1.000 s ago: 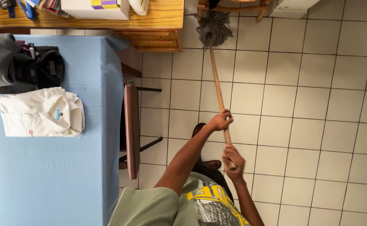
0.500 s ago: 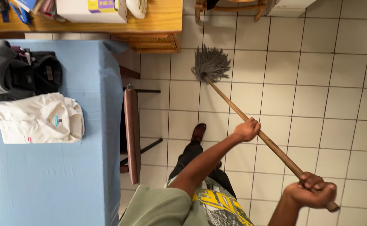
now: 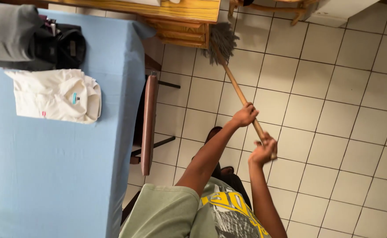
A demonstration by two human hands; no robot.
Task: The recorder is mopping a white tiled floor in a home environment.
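Mop handle point(image 3: 240, 94) sits in 2 fists: the left hand point(image 3: 245, 116) has its fingers wrapped around the wooden shaft partway down, and the right hand point(image 3: 264, 149) is clamped on its near end. Its grey string head point(image 3: 221, 40) rests on the tiled floor point(image 3: 334, 110) (pale square tiles) against the wooden cabinet point(image 3: 182, 26). A brown chair point(image 3: 149, 123) stands beside the blue-covered table point(image 3: 48, 176), which bears a folded white shirt point(image 3: 57, 94).

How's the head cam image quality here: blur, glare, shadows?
Head view: even, soft light, no harsh glare on the tiled floor; faint shadow under the chair. The mop head looks slightly soft, as do the left hand and right hand. The shirt on the blue table is sharp.
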